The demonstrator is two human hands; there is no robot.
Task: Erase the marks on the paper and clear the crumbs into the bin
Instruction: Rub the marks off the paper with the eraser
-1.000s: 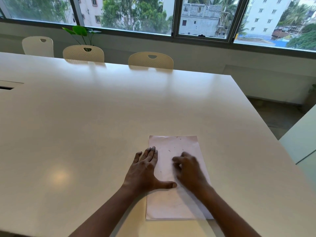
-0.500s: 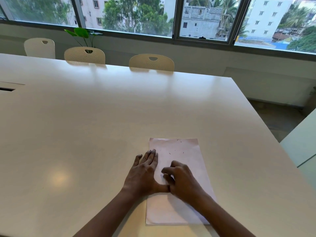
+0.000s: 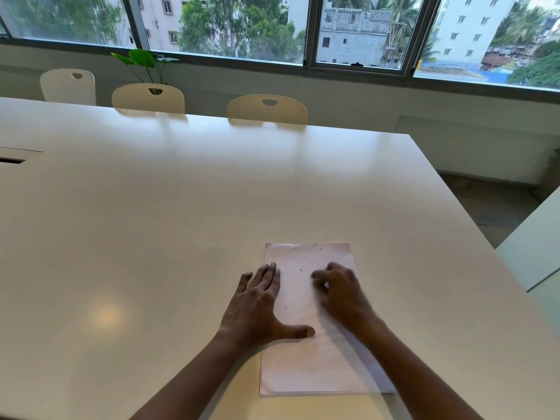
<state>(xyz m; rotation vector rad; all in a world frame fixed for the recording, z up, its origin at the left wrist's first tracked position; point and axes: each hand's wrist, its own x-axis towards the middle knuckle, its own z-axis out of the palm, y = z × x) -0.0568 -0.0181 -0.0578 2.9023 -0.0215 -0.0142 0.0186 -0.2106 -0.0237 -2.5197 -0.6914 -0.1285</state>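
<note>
A pale pink sheet of paper [image 3: 306, 365] lies on the white table [image 3: 181, 222] near the front edge. Small dark crumbs [image 3: 315, 247] dot its upper half, with one speck [image 3: 301, 270] between my hands. My left hand [image 3: 257, 307] lies flat on the paper's left edge, fingers straight and thumb stretched across the sheet. My right hand [image 3: 342, 292] is blurred over the paper's right side, fingers curled into a pinch on a small eraser that barely shows. No bin is in view.
Three cream chairs [image 3: 266, 109] stand along the table's far edge, with a green plant [image 3: 145, 60] behind them under the windows. A cable slot [image 3: 12, 160] is at the far left. Another white tabletop [image 3: 536, 247] stands to the right across a floor gap.
My right hand has slid from beside my left thumb up and to the right across the paper. My left hand has stayed flat in place.
</note>
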